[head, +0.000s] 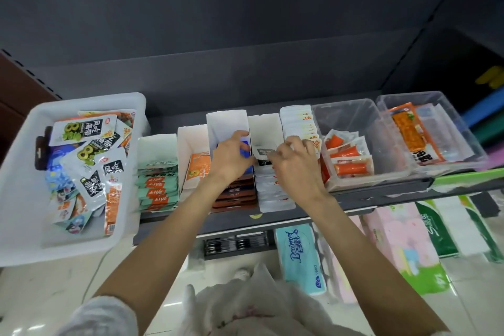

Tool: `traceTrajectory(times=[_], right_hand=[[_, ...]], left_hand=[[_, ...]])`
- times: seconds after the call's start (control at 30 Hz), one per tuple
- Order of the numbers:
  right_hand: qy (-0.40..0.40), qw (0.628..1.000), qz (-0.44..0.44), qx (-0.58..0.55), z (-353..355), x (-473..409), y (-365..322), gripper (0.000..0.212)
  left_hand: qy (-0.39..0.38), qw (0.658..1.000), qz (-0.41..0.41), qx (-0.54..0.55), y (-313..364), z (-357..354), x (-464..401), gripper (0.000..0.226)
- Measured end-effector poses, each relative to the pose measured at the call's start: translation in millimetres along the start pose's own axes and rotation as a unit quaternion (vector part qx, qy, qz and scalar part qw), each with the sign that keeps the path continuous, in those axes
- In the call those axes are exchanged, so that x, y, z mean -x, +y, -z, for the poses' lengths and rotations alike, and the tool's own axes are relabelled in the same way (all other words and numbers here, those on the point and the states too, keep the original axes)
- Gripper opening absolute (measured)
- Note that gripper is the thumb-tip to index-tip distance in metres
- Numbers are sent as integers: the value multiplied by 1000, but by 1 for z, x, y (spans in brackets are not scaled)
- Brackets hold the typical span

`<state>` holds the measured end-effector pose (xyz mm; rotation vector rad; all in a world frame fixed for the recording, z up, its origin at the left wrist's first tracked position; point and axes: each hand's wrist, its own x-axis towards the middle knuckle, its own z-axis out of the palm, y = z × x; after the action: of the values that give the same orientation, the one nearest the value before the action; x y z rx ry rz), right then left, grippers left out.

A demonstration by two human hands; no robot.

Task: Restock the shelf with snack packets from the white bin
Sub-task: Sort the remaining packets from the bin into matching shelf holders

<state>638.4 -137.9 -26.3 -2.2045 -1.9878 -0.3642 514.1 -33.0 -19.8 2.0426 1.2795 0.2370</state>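
Note:
The white bin stands at the left on the shelf's end, full of loose snack packets. On the dark shelf stand white card trays with rows of packets. My left hand is over the third tray, fingers curled round a blue packet. My right hand is over the fourth tray and pinches a white packet with a black label above the row of white packets.
Clear tubs at the right hold orange sausage packets and a large orange packet. Green packets fill the leftmost tray. Tissue packs stand on the floor below the shelf. A grey back wall rises behind.

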Motion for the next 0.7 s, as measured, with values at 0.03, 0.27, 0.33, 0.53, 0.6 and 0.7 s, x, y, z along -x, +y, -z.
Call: traceTrajectory(times=[0.03, 0.27, 0.33, 0.53, 0.6, 0.7], right_hand=[[-10, 1000, 2, 6, 1, 0, 0, 18], [-81, 996, 18, -13, 9, 1, 0, 28], [-37, 996, 14, -83, 16, 1, -3, 33], [10, 937, 17, -350, 49, -19, -48, 28], [-9, 923, 44, -382, 54, -28, -74, 27], [-53, 903, 76, -420, 52, -46, -115, 25]], left_hand=[[-1, 1000, 0, -2, 0, 0, 0, 61], [-73, 997, -9, 26, 9, 21, 13, 59], [-38, 998, -30, 38, 9, 35, 26, 48], [163, 973, -140, 89, -34, 95, 90, 15], [221, 964, -134, 69, -64, 115, 108, 13], [271, 958, -51, 80, -120, 144, 119, 7]])
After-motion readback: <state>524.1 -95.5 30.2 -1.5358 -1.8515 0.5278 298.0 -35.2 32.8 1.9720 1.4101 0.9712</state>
